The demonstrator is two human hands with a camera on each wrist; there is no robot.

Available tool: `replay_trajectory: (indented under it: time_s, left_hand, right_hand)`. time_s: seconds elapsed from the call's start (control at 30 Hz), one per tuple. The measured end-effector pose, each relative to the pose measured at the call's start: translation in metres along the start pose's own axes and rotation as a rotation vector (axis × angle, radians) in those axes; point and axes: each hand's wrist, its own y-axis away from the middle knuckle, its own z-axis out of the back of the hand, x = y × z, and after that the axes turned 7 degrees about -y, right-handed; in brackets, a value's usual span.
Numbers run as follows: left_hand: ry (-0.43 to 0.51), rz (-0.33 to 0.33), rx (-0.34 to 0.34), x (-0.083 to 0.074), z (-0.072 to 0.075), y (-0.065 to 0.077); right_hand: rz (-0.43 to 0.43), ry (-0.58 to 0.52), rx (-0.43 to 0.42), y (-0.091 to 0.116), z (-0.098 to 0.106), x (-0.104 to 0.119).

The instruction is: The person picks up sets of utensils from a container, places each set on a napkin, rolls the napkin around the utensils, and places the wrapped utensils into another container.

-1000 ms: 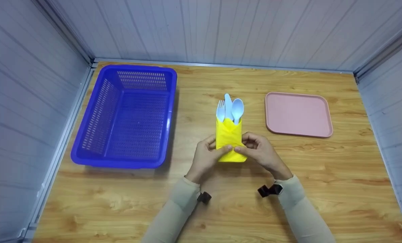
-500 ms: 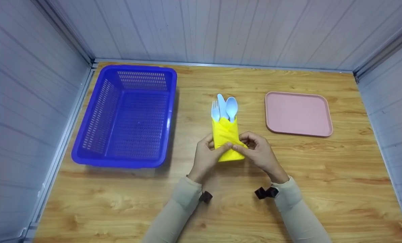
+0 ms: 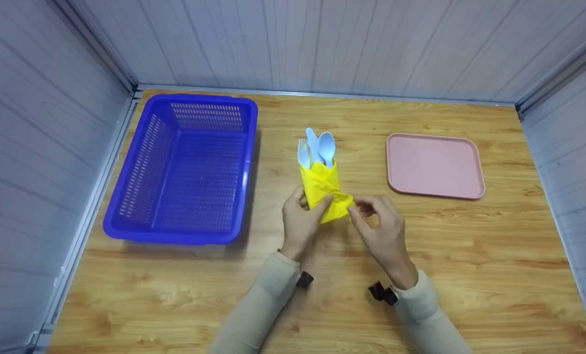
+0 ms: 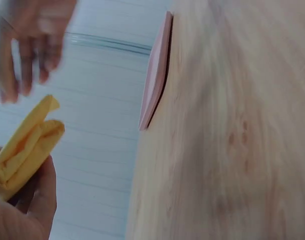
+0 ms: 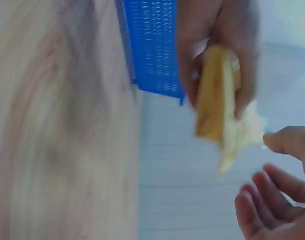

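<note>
My left hand (image 3: 299,223) grips the lower part of a yellow napkin pouch (image 3: 317,181), thumb across its front. A light blue fork (image 3: 303,154), knife (image 3: 312,144) and spoon (image 3: 327,145) stick out of its top, side by side. The pouch tilts left, held above the table. My right hand (image 3: 385,238) is beside the pouch's lower right corner. In the right wrist view, the thumb and fingers of this hand (image 5: 280,200) are spread apart, just off the napkin (image 5: 212,102). The left wrist view shows the napkin's folded bottom end (image 4: 25,152) with a loose flap.
To the left stands a blue plastic basket (image 3: 246,172) with slotted walls and nothing inside. A pink tray (image 3: 434,165) lies at the right on the wooden table (image 3: 470,246). Pale panel walls (image 3: 293,44) enclose the back and both sides.
The left hand has carried the pouch left and slightly up, tilting it further left. My right hand has let go of the lower right edge, and a flap there now stands away.
</note>
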Motion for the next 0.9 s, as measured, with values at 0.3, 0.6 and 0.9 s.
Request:
replay_trajectory:
  time_s: [0.3,0.6,0.9]
  left_hand:
    - [-0.018,-0.049,-0.076,-0.001,-0.010,0.000]
    - [0.012,-0.067,-0.027,0.000,-0.015,-0.003]
    - [0.077,0.005,0.203,0.003,-0.004,-0.013]
  right_hand:
    - [-0.033,-0.126,0.028,0.005,-0.010,0.005]
    - [-0.110,-0.148,-0.002,-0.001,-0.012,0.005]
    - [-0.417,-0.463,-0.003,-0.005,-0.003,-0.012]
